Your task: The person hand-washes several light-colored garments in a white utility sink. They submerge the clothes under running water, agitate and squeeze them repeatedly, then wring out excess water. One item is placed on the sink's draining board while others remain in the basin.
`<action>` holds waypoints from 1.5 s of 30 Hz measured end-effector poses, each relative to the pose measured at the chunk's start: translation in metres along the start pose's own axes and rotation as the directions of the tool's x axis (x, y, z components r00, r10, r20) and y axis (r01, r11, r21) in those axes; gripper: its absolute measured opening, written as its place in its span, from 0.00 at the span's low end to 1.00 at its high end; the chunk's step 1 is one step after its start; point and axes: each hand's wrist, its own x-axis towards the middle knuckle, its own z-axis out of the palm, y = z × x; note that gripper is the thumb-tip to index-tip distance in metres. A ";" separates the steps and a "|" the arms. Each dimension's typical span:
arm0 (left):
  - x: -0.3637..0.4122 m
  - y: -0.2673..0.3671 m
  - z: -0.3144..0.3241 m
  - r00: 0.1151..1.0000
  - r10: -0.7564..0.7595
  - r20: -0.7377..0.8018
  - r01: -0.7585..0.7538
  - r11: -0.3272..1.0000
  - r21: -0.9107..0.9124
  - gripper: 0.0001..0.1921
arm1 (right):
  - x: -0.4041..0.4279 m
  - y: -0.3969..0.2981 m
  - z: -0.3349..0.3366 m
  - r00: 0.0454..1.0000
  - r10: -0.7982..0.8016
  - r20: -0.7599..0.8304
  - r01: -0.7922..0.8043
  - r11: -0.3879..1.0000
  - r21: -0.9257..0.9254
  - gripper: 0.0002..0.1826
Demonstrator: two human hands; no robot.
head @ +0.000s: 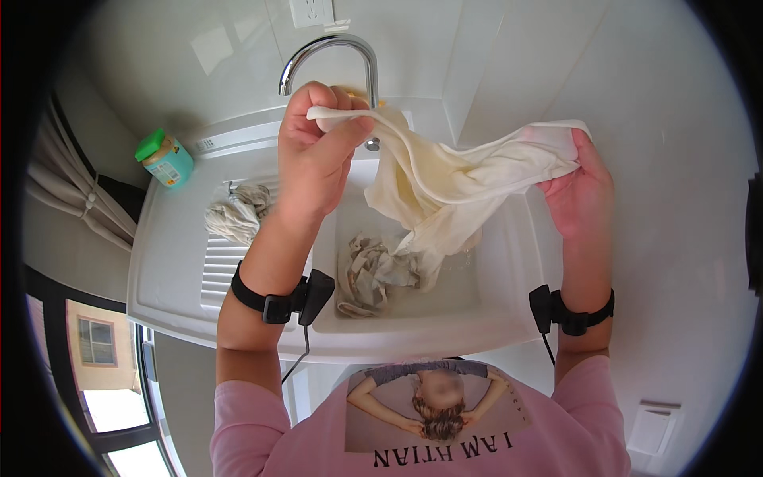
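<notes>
A wet cream-white cloth garment is stretched between my two hands above the basin of a white laundry sink. My left hand pinches one edge of it between thumb and fingers, in front of the faucet. At the other end, my right hand grips the fabric, with part of the fingers hidden behind it. The garment's lower folds hang into the basin. Under them, a grey-and-white patterned cloth lies crumpled in shallow water.
A chrome gooseneck faucet arches behind my left hand. On the ribbed washboard at the left rests a bunched light striped cloth. A turquoise jar with a green lid stands at the sink's back left corner. A wall rises close on the right.
</notes>
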 end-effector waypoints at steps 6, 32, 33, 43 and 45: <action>0.034 0.046 0.025 0.900 0.432 0.058 -0.428 0.901 -0.065 0.11 | 0.006 -0.049 0.020 0.888 -0.333 0.318 0.214 0.910 0.356 0.18; -0.124 -0.225 -0.099 0.560 -0.758 -0.333 0.146 -0.305 0.941 0.16 | -0.021 0.293 -0.090 0.815 0.579 0.029 0.156 -0.172 -0.973 0.35; -0.130 -0.235 -0.103 0.464 -0.813 -0.352 0.136 -0.327 0.935 0.16 | -0.023 0.304 -0.092 0.830 0.549 0.099 0.229 -0.173 -0.958 0.35; -0.165 -0.280 -0.145 0.568 -0.779 -0.264 -0.090 -0.378 0.921 0.18 | 0.000 0.398 -0.133 0.896 0.323 0.305 0.318 0.012 -0.948 0.24; -0.167 -0.283 -0.154 0.654 -0.719 -0.236 -0.054 -0.356 0.933 0.16 | 0.001 0.394 -0.120 0.928 0.309 0.207 0.213 0.017 -0.977 0.21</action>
